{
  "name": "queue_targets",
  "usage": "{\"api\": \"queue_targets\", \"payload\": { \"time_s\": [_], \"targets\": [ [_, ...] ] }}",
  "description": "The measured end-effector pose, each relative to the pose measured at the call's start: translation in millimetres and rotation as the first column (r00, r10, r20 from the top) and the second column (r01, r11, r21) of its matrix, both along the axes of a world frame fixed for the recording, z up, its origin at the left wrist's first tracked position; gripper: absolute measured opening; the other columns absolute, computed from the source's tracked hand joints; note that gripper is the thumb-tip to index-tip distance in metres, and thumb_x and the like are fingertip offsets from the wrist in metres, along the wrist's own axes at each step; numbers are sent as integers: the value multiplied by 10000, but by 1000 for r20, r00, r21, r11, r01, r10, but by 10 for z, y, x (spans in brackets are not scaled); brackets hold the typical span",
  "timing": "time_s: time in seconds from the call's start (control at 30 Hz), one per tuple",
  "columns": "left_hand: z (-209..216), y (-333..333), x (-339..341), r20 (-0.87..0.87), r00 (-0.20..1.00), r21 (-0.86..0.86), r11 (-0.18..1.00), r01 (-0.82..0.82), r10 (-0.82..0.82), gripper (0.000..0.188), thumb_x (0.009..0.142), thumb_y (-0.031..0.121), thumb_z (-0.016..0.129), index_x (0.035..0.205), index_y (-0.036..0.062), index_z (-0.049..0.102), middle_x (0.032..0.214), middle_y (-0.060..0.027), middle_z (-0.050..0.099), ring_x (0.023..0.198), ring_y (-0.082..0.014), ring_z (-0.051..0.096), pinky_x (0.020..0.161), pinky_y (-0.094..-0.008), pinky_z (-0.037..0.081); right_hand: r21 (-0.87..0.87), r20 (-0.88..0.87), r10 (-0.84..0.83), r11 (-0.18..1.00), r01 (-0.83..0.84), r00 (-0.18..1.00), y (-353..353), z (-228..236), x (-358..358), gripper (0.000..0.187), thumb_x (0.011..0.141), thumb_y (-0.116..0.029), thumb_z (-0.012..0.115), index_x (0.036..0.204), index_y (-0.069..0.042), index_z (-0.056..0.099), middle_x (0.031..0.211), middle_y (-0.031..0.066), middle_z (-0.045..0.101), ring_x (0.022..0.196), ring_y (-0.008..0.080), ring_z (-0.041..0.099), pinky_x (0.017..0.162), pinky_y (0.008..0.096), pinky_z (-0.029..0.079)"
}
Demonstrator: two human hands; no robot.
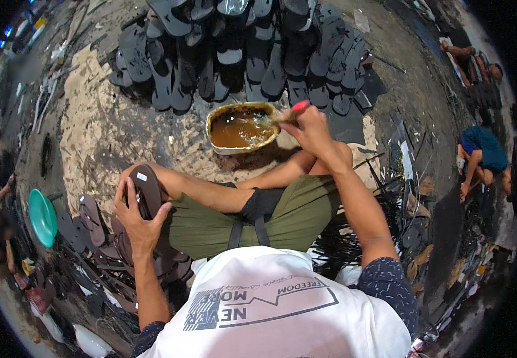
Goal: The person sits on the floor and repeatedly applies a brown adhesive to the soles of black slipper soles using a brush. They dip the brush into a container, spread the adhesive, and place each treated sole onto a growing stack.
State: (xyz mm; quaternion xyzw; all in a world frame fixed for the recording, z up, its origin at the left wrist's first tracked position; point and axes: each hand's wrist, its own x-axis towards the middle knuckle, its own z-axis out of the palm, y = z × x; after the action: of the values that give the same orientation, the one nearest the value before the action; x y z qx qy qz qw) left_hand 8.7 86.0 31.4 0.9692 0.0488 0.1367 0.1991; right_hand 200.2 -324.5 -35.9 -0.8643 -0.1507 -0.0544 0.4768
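My left hand (134, 216) is closed round a dark brown flip-flop (146, 174) with a small white label, held upright by my left knee. In my right hand (315, 136) is a brush with a red handle end (300, 106). Its tip reaches over the right rim into an oval tub (225, 150) of amber-brown liquid (234, 127); the bristles are hard to make out. Dark stains coat the tub's walls.
Many black flip-flops and soles (228, 53) are heaped beyond the tub. More brown flip-flops (93, 219) and a green basin (43, 218) lie at left. Black strips (348, 238) are piled at right. Another person (482, 152) crouches far right.
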Motion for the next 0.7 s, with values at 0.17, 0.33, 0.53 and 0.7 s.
{"api": "queue_targets", "payload": {
  "time_s": [0.17, 0.33, 0.53, 0.7],
  "targets": [
    [336, 64, 148, -198, 978, -904, 373, -209, 69, 681, 847, 400, 812, 1327, -9, 556, 1237, -137, 630, 1089, -229, 652, 927, -379, 546, 287, -97, -188, 935, 208, 977, 7, 732, -68, 304, 943, -285, 727, 1132, -47, 717, 1101, 98, 725, 988, 253, 671, 899, 396, 520],
    [259, -1069, 523, -35, 996, -914, -400, -65, -82, 725, 980, 639, 527, 1408, 55, 494, 1268, -97, 635, 1089, -227, 653, 913, -379, 570, 634, -194, 154, 773, 4, 969, 1350, 969, -756, 296, 965, -213, 708, 1185, -18, 677, 1141, 100, 700, 1074, 218, 642, 960, 346, 497],
    [110, -1254, 424, 45, 995, -839, -544, -8, -85, 732, 993, 657, 476, 1452, 88, 486, 1353, -92, 614, 1210, -242, 604, 1052, -407, 496, 324, 177, 83, 936, -137, 981, 1437, 911, -665, 233, 955, -135, 640, 1158, -28, 679, 1132, 163, 659, 1077, 338, 622, 948, 426, 485],
    [114, -1118, 500, 57, 998, -793, -608, 28, -28, 740, 988, 681, 455, 1439, 97, 495, 1342, -91, 618, 1183, -239, 616, 1024, -400, 515, 442, 18, 254, 866, -236, 967, 1447, 864, -1026, 276, 937, -181, 697, 1186, -62, 688, 1173, 158, 668, 1098, 326, 635, 977, 441, 487]
  ]
}}
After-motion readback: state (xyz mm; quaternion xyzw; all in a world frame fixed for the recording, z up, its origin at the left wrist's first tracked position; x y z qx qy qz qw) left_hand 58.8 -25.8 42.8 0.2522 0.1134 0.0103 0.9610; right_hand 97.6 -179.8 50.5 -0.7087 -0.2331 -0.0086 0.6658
